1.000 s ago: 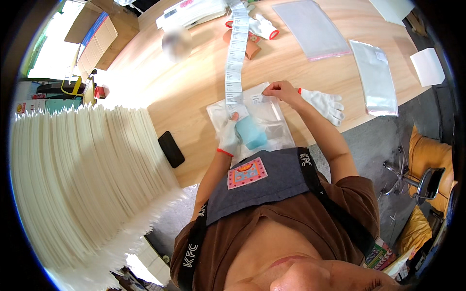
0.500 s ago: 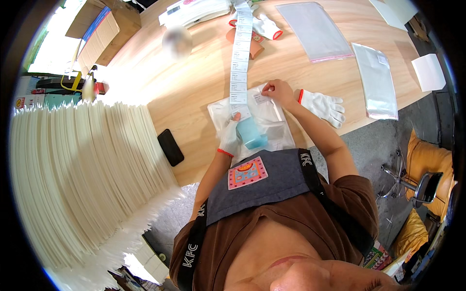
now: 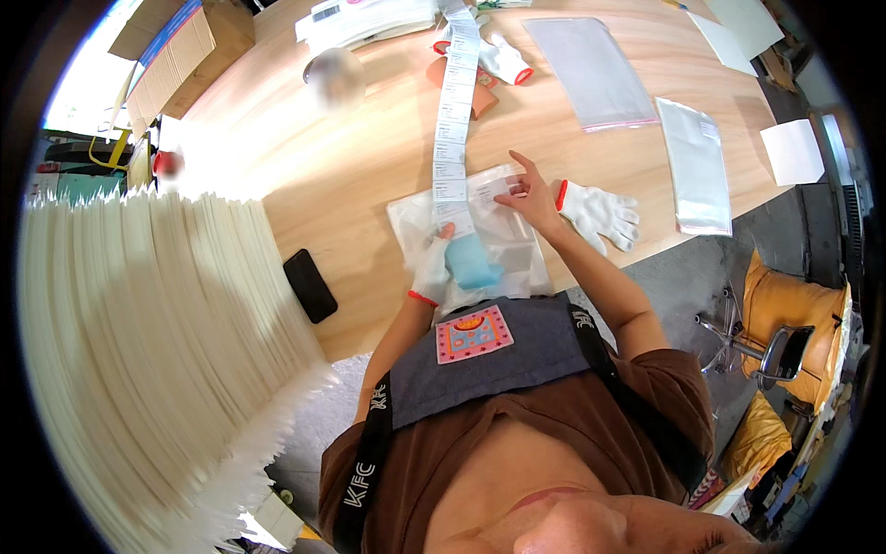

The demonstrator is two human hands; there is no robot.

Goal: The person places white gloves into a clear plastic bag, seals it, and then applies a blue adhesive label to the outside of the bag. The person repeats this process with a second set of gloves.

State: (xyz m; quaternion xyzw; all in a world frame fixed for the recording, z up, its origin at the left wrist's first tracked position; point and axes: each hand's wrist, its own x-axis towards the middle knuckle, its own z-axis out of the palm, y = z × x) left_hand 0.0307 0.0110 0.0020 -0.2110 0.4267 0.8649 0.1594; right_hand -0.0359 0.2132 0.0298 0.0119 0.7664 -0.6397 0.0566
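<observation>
A long strip of white printed labels (image 3: 452, 138) runs from the far side of the table toward me. My left hand (image 3: 431, 266), in a white glove with the thumb bare, grips the strip's near end. Below that, light blue backing paper (image 3: 472, 262) hangs bare of labels. Under both hands lies a clear plastic bag (image 3: 521, 258), seemingly on others. One small label (image 3: 486, 191) sits on its upper part. My bare right hand (image 3: 532, 198) is over that label, index finger raised and thumb apart, with nothing visible in it.
A white glove (image 3: 600, 217) lies by my right wrist. A phone (image 3: 310, 286) and a tall stack of white sheets (image 3: 157, 314) are left. Clear bags (image 3: 697, 166) lie right. More gloves (image 3: 504, 61), a white pile (image 3: 374, 20) and a cardboard box (image 3: 198, 69) are farther back.
My right hand has gone from a pinch at the small label to spread fingers with the index lifted. The left hand keeps its hold; the whole view has shifted slightly.
</observation>
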